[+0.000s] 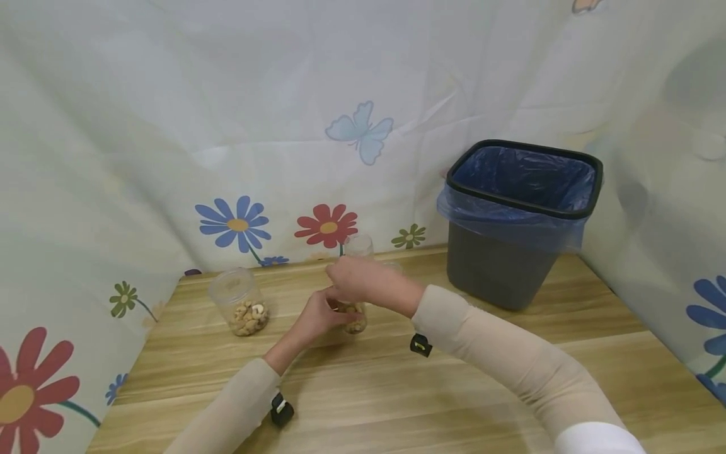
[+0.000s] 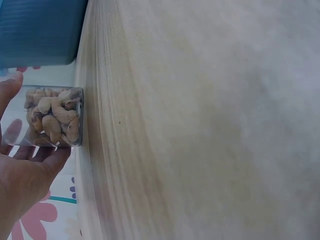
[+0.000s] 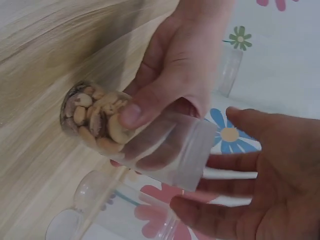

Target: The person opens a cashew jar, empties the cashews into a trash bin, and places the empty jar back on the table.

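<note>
A clear jar (image 1: pixel 355 323) part-filled with mixed nuts stands on the wooden table. My left hand (image 1: pixel 319 319) grips it round the side, thumb along the wall in the right wrist view. Cashews and other nuts (image 3: pixel 97 116) fill its lower part. Over its top is my right hand (image 1: pixel 374 280), which hides the rim in the head view. From the right wrist, the right hand (image 3: pixel 270 175) has its fingers spread loosely beside the jar's rim (image 3: pixel 197 155). Whether they touch it I cannot tell.
To the left stands a wider clear jar (image 1: pixel 242 306) with nuts at its bottom. Another clear jar (image 1: pixel 360 244) is behind my hands, and a clear round piece (image 3: pixel 65 225) lies by it. A grey bin (image 1: pixel 493 265) with a blue liner stands back right, against the flowered curtain.
</note>
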The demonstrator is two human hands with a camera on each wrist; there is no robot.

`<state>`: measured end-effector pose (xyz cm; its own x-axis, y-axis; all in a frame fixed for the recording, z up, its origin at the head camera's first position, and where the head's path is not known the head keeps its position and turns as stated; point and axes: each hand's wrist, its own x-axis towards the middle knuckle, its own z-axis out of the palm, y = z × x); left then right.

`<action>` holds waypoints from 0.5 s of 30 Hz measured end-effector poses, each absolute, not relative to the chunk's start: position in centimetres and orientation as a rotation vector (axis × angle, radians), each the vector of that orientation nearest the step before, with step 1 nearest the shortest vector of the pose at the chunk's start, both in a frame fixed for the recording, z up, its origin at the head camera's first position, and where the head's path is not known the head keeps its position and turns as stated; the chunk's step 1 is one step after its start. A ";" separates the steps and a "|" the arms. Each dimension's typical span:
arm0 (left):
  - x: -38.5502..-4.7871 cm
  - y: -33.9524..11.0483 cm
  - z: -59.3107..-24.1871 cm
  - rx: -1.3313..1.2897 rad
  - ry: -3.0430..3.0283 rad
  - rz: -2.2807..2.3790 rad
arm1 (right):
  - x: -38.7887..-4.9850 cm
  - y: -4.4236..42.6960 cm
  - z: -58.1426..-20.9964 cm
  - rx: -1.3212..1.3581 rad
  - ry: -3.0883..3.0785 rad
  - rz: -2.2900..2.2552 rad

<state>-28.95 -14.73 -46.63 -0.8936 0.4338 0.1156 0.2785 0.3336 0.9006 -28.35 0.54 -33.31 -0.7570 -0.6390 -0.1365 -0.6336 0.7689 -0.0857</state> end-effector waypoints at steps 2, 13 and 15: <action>-28.9 -14.6 -46.6 0.624 2.454 1.594 | -28.3 0.4 -33.6 -0.944 2.849 -0.041; -28.9 -14.7 -46.6 0.543 2.454 1.588 | -28.4 0.3 -33.7 -0.849 2.874 -0.100; -28.9 -14.7 -46.6 0.540 2.451 1.589 | -28.5 0.4 -33.5 -0.893 2.860 -0.077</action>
